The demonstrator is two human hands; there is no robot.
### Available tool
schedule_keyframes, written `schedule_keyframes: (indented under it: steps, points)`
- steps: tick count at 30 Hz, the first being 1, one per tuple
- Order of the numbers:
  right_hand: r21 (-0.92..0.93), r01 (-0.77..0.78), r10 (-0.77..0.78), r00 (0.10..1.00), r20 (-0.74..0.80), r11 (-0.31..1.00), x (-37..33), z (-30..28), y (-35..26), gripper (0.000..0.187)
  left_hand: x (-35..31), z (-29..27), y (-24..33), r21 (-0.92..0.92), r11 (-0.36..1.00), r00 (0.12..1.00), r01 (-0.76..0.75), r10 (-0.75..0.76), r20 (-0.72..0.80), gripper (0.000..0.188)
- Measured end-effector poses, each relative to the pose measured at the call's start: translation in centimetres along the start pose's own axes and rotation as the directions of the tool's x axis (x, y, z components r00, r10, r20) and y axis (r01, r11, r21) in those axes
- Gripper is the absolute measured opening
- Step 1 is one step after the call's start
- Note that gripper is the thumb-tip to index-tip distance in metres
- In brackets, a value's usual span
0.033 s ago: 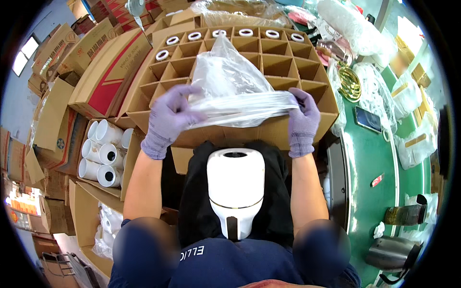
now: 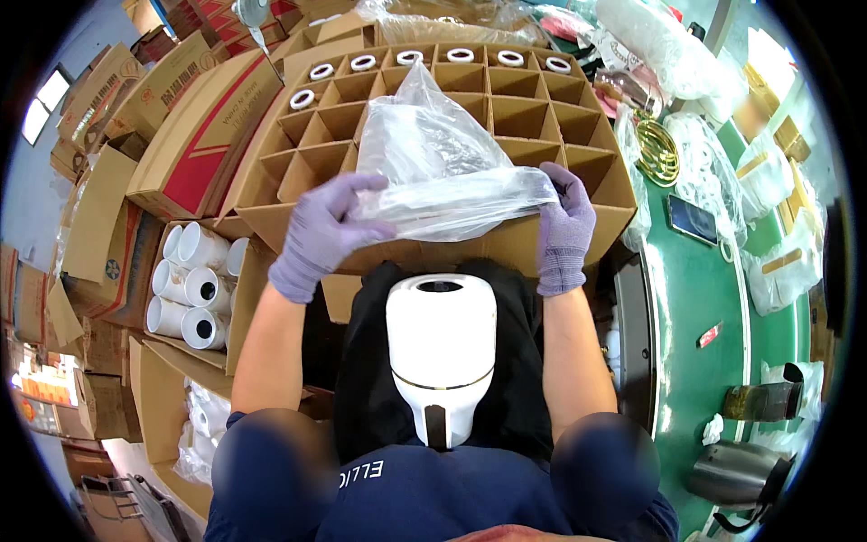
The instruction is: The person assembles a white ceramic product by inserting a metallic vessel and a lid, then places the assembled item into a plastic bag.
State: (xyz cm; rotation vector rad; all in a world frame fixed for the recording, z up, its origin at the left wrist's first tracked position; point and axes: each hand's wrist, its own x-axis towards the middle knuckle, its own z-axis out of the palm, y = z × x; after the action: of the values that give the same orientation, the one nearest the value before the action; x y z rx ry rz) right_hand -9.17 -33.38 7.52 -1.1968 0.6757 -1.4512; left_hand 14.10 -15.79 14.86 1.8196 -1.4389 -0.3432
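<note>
My right hand (image 2: 566,230), in a purple knit glove, pinches the right end of a clear plastic bag (image 2: 442,149). Against the bag's left end is my left hand (image 2: 330,233), gloved alike, its thumb and fingers apart. The bag's near edge forms a wide band between the hands, and its far part lies over a divided cardboard box (image 2: 524,122). A white rounded appliance (image 2: 442,330), with a thin dark line around it, a dark opening in one end and a dark strip at the other, rests on my lap between my forearms.
White ring-topped pieces (image 2: 461,55) stand in the box's far compartments. An open carton (image 2: 230,352) of white cylinders (image 2: 200,287) is at left. Tall cartons (image 2: 208,135) stand beyond. The green bench (image 2: 677,343) at right bears a phone (image 2: 693,221) and a metal kettle (image 2: 736,474).
The band of plastic between my hands has gone from taut and narrow to looser and wider. My left hand's thumb and fingers have spread slightly; my right hand still pinches the bag.
</note>
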Motion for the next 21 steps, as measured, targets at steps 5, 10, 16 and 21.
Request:
schedule_keyframes:
  steps: [5,10,16,21]
  points:
    - [0.435,-0.368,0.270,0.924,0.271,0.822,-2.9,1.7,-2.5,0.032,-2.6,3.1,-5.1,0.023,0.999,0.873,-0.043,0.049,-0.486,0.042]
    - [-0.306,0.097,0.086,0.842,0.532,0.947,-8.6,-3.2,4.7,0.027,-11.1,8.4,-9.0,-0.239,0.970,0.936,0.033,-0.114,-0.334,0.030]
    - [-0.307,0.084,-0.024,0.980,0.196,0.948,-12.8,-1.8,0.2,0.033,-14.7,8.8,-0.9,-0.173,0.985,0.816,-0.027,-0.079,-0.572,0.039]
    - [-0.435,0.613,-0.375,0.770,0.517,0.659,-16.7,-4.8,-1.6,0.031,-20.8,11.0,-2.7,0.283,0.936,0.904,-0.207,0.294,-0.311,0.050]
